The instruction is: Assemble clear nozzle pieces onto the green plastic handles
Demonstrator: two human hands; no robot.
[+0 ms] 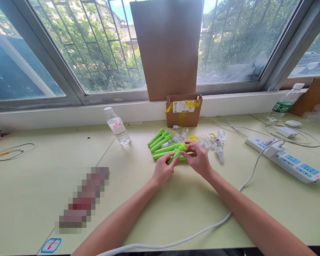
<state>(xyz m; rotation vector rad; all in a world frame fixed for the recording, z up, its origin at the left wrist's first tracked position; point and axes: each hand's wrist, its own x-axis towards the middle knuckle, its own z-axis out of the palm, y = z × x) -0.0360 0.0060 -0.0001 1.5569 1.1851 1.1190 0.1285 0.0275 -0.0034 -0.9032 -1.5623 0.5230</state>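
My left hand point(162, 168) is closed around the lower part of a green plastic tube point(176, 153). At its upper end, the fingers of my right hand point(197, 158) pinch the same tube, where a yellow ring point(184, 146) shows. Several more green tubes point(159, 143) lie just beyond my hands, some partly hidden by them. Behind and to the right are clear ribbed plastic cylinders point(206, 141), loose yellow rings point(193, 138) and a white-capped clear piece point(220, 154).
An open cardboard box point(184, 117) stands against the sill. Water bottles stand left point(117, 127) and right point(284, 104). At right lies a power strip point(290, 161); its white cable point(202, 230) crosses the table under my right forearm. A pixelated object point(84, 201) lies at left.
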